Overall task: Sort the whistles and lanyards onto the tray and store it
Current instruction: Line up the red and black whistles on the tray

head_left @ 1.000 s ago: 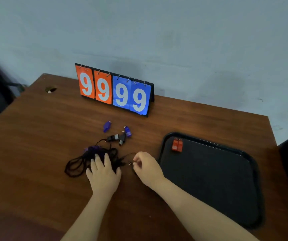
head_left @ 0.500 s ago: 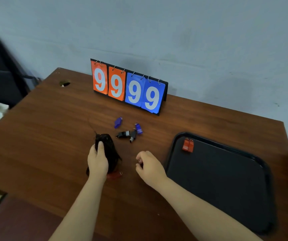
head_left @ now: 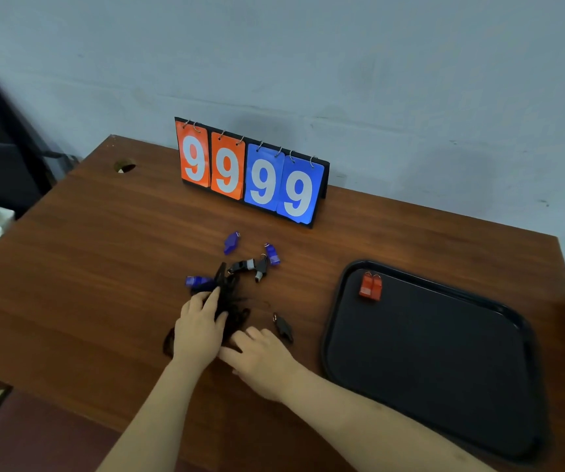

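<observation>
Gripping the black lanyards (head_left: 228,303), the left hand (head_left: 196,330) fingers (head_left: 213,299) are curling round the bunch, which is running away from the body. The right hand (head_left: 263,357) is pressing loosely curled against the bunch's near end; whether it is pinching cord, I cannot tell. Lying right of both hands, nearer the right one, is the tray (head_left: 519,327), holding two red whistles (head_left: 370,286). Blue and black whistles (head_left: 252,258) are resting on the worktop (head_left: 104,260) beyond. Versus half a second ago: the hands are closer together, and a black whistle (head_left: 284,328) is now showing.
</observation>
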Demonstrator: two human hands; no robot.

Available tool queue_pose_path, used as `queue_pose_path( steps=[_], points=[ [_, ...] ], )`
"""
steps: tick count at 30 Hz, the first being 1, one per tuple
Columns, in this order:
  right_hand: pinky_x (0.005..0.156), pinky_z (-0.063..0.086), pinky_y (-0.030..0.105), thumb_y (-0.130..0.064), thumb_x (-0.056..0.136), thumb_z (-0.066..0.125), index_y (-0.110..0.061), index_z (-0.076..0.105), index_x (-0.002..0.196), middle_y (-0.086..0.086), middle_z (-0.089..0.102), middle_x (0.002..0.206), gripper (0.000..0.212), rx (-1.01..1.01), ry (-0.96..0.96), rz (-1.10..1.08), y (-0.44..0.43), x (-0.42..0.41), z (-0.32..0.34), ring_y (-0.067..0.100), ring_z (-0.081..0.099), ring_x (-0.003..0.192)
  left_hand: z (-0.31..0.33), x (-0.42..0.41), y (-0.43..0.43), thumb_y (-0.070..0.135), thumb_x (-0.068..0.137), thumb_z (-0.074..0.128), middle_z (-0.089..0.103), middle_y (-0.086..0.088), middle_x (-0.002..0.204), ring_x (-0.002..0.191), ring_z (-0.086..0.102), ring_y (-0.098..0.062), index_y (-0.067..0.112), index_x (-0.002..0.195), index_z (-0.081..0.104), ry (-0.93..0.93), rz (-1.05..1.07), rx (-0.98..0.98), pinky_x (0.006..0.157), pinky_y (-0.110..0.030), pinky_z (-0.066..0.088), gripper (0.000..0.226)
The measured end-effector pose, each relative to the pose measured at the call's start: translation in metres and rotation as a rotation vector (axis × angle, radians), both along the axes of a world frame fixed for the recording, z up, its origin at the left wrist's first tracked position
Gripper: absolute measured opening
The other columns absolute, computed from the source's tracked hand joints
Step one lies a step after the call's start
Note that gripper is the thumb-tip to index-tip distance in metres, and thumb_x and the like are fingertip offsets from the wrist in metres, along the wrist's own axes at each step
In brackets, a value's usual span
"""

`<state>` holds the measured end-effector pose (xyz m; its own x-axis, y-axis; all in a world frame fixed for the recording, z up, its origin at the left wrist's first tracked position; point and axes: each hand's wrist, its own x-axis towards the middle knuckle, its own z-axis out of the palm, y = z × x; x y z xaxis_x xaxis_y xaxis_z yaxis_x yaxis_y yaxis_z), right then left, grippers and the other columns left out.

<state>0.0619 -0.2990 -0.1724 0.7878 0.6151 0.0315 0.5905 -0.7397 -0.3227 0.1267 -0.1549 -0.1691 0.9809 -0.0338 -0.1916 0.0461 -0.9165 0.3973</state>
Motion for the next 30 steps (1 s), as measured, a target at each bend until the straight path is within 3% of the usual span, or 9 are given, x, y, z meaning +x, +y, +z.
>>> queue_pose_path(
  steps=[3,6,9,14,17,21,24,27,30],
  points=[
    [0.055,0.042,0.03,-0.013,0.086,0.055,-0.017,0.058,0.102,0.004,0.059,0.084,0.017,0.032,-0.08,-0.083,-0.002,-0.005,-0.003,0.021,0.056,0.07,-0.001,-0.002,0.0,0.034,0.095,0.051,0.039,-0.004,0.145,0.132,0.038,-0.025,0.023,0.149,0.031,0.008,-0.047,0.072,0.1,-0.039,0.044,0.059],
    [0.05,0.037,0.024,-0.014,0.081,0.044,-0.02,0.06,0.087,-0.002,0.058,0.074,0.018,0.0,-0.09,-0.151,-0.01,-0.007,-0.006,0.016,0.055,0.063,0.002,0.002,-0.002,0.036,0.093,0.053,0.035,-0.004,0.146,0.132,0.036,-0.026,0.022,0.149,0.03,0.052,-0.054,0.103,0.102,-0.039,0.042,0.062],
    [0.048,0.033,0.022,-0.007,0.07,0.066,-0.018,0.061,0.079,-0.003,0.057,0.071,0.015,0.018,-0.032,-0.224,-0.021,-0.007,-0.007,0.015,0.056,0.06,0.008,0.001,-0.008,0.037,0.09,0.057,0.035,-0.007,0.144,0.129,0.039,-0.028,0.02,0.146,0.033,0.042,0.032,0.083,0.103,-0.044,0.039,0.063],
    [0.082,0.047,0.027,-0.011,0.098,0.049,-0.008,0.063,0.115,0.006,0.058,0.108,0.022,0.356,0.203,-0.471,-0.033,-0.012,0.003,0.017,0.056,0.097,0.012,-0.016,-0.02,0.033,0.082,0.068,0.042,-0.018,0.141,0.13,0.038,-0.038,0.011,0.132,0.052,-0.169,0.117,0.13,0.102,-0.056,0.031,0.057],
    [0.085,0.044,0.017,-0.015,0.099,0.049,-0.016,0.065,0.107,-0.001,0.057,0.106,0.018,0.553,0.303,-0.669,-0.038,-0.015,0.02,0.008,0.056,0.094,0.012,-0.023,-0.03,0.015,0.078,0.073,0.051,-0.018,0.129,0.122,0.045,-0.041,0.006,0.115,0.062,-0.325,0.119,0.017,0.098,-0.058,0.034,0.04],
    [0.089,0.052,0.027,-0.017,0.1,0.047,-0.025,0.061,0.095,-0.006,0.058,0.103,0.017,0.809,0.52,-0.916,-0.056,-0.016,0.03,0.01,0.059,0.097,0.015,-0.025,-0.051,-0.003,0.076,0.069,0.06,-0.009,0.109,0.1,0.061,-0.029,0.01,0.1,0.068,-0.399,-0.115,-0.076,0.085,-0.046,0.046,0.027],
    [0.078,0.057,0.026,-0.015,0.101,0.045,-0.022,0.06,0.093,-0.004,0.058,0.105,0.019,1.019,0.597,-1.092,-0.074,-0.018,0.04,0.013,0.06,0.098,0.014,-0.028,-0.063,0.001,0.078,0.067,0.055,-0.002,0.116,0.1,0.06,-0.019,0.017,0.111,0.066,-0.318,-0.273,-0.099,0.082,-0.033,0.048,0.037],
    [0.075,0.057,0.027,-0.018,0.102,0.043,-0.021,0.059,0.095,0.002,0.061,0.113,0.018,1.17,0.622,-1.183,-0.091,-0.02,0.044,0.016,0.063,0.103,0.009,-0.033,-0.073,0.021,0.084,0.061,0.036,0.004,0.142,0.132,0.038,-0.017,0.028,0.138,0.047,-0.148,-0.442,0.009,0.105,-0.033,0.035,0.056],
    [0.07,0.054,0.026,-0.018,0.104,0.038,-0.02,0.057,0.098,0.002,0.067,0.111,0.019,1.242,0.626,-1.234,-0.106,-0.024,0.051,0.015,0.067,0.095,0.009,-0.038,-0.082,0.035,0.093,0.052,0.032,0.006,0.149,0.14,0.027,-0.017,0.032,0.142,0.041,-0.091,-0.526,0.179,0.111,-0.035,0.026,0.051]
  ],
)
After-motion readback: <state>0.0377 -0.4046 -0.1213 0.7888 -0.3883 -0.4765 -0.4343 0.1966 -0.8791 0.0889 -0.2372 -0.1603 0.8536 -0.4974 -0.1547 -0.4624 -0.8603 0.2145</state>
